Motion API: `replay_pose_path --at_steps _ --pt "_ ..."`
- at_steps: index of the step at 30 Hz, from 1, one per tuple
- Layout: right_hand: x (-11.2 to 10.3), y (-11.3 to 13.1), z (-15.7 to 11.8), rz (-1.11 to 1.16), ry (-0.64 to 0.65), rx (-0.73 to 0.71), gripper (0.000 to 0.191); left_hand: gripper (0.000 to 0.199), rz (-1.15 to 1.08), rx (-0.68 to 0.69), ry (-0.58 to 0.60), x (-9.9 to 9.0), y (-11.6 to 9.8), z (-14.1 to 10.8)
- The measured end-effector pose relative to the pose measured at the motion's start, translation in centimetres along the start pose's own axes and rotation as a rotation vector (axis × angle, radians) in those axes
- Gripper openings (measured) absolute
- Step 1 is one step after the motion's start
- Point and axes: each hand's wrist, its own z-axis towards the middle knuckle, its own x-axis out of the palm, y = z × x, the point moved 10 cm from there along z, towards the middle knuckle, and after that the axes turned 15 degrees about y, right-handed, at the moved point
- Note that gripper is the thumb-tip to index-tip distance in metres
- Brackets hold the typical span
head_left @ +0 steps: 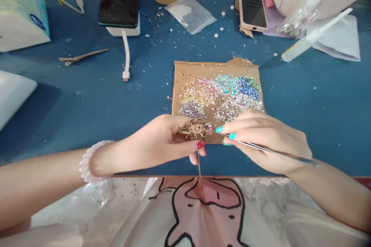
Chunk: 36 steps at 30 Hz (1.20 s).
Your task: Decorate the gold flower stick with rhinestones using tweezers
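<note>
My left hand [171, 142] is closed around a gold flower-shaped ornament [194, 128] on a thin stick [199, 168], which hangs down past the table edge. Between the fingers of my right hand [263, 139] lies a slim metal tool that looks like tweezers [261, 147]. Its tip reaches the ornament's right side, where a small pale pink gem [209, 127] shows; whether the tip grips it I cannot tell. Below both hands is a piece of cardboard [181, 70], spread with small rhinestones [199, 94] in patches of yellow, pink, turquoise, blue, green, clear and grey.
A black phone [119, 0] rests on a white stand with a short cable [126, 58]. Toward the back are a zip bag [191, 13], a pink-cased phone [253, 12] and a white glue bottle [313, 38]. At left are a tissue pack [23, 11] and a hair clip [82, 56].
</note>
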Motion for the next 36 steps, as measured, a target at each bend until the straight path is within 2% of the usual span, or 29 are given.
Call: replay_pose_path --at_steps 16,36 --pt "0.31 0.46 -0.14 -0.015 0.013 -0.056 0.019 0.007 -0.008 0.010 0.023 0.05 -0.20 0.12" --pt "0.35 0.49 -0.53 -0.042 -0.007 -0.060 0.020 0.008 0.011 0.017 0.022 0.00 -0.14 0.17"
